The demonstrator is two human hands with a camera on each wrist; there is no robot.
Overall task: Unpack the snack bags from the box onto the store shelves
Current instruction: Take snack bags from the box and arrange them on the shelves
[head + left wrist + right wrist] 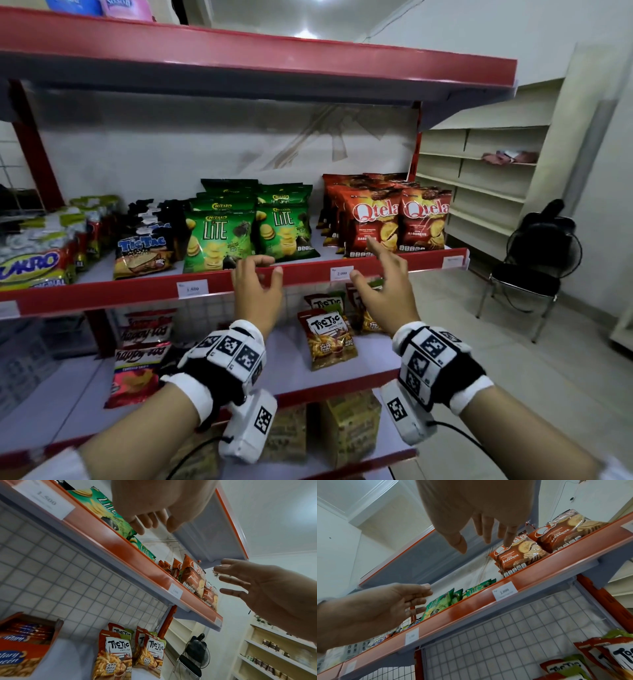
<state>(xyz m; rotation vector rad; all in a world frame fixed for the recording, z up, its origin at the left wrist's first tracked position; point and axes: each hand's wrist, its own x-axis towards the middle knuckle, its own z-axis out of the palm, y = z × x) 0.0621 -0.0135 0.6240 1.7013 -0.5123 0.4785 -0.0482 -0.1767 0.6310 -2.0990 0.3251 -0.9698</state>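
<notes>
Green Lite chip bags [219,236] and red Qtela bags [373,222] stand in rows on the middle shelf, behind its red front edge [308,270]. My left hand [265,270] hovers empty at that edge, just below the green bags, its fingers relaxed and slightly bent. My right hand [373,263] is spread and holds nothing, its index finger reaching up in front of the nearest Qtela bag [518,555]. The wrist views show the same bare palms: the left hand [154,524] and the right hand [481,539]. No box shows in any view.
Tic Tac and Sukro bags [34,263] fill the shelf's left part. Tic Tic bags [329,339] stand on the lower shelf, cartons below it. The upper red shelf [274,58] overhangs. A black chair with a fan [534,260] and cream shelving [479,178] stand to the right.
</notes>
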